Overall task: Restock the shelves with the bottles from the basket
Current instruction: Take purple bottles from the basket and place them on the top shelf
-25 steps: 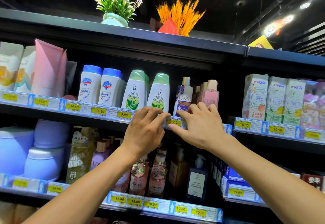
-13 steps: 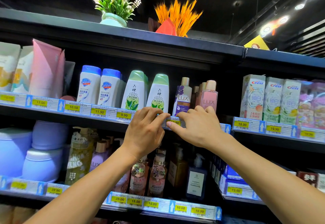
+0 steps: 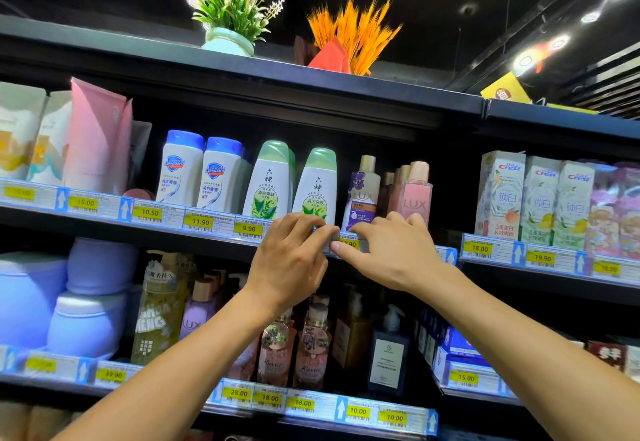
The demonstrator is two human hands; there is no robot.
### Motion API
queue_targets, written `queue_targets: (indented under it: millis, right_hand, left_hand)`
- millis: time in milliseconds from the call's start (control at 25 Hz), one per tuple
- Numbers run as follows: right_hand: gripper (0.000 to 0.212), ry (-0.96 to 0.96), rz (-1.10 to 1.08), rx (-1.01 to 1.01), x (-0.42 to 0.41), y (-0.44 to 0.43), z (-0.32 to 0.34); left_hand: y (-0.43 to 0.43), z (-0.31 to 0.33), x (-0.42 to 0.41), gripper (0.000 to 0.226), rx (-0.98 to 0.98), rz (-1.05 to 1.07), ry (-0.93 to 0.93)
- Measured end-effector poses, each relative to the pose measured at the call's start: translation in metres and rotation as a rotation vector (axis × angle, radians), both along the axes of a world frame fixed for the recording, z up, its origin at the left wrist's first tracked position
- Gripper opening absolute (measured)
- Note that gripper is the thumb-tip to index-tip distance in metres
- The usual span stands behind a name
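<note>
**Both grips on the price tag, no bottle in hand**

So the left grip (image 3: 291,260) and right grip (image 3: 388,253) are both pinching the yellow price tag (image 3: 348,244) on the shelf edge (image 3: 104,226). Neither's holding a bottle. The purple LUX bottle (image 3: 362,195) stands on the shelf right behind the fingertips, just above them, with the pink LUX bottle (image 3: 414,195) beside it. Basket isn't in view. These look like smooth hard plastic, probably hefty if full and a bit slippy, so I'd wrap round the body, not the cap.

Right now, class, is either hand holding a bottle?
No, the left hand and the right hand both pinch the yellow price label instead.
</note>
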State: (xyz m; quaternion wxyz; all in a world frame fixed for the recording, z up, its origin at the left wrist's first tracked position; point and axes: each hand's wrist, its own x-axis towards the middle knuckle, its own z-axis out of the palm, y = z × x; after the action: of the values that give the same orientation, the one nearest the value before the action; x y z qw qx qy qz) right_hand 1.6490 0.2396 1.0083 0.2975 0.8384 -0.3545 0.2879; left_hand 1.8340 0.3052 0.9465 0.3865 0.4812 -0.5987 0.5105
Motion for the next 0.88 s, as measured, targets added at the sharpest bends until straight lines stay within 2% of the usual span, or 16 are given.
queue_targets:
  millis: [320,560,760,880]
  right_hand:
    - [0.08,-0.002,-0.012,-0.147,-0.003,-0.007,-0.011]
    - [0.067,-0.081,0.051,-0.182,-0.003,-0.006,-0.021]
    - [0.053,-0.229,0.303,-0.228,0.015,0.028,-0.042]
    - [0.048,-0.228,0.462,-0.178,0.051,0.067,-0.078]
  left_hand:
    - [0.007,0.001,-0.006,0.041,0.076,0.074,0.028]
    - [0.028,-0.005,-0.01,0.046,0.157,0.164,0.015]
    - [0.072,-0.033,0.009,0.055,0.215,0.27,0.101]
    - [0.119,-0.075,0.042,0.06,0.283,0.339,0.194]
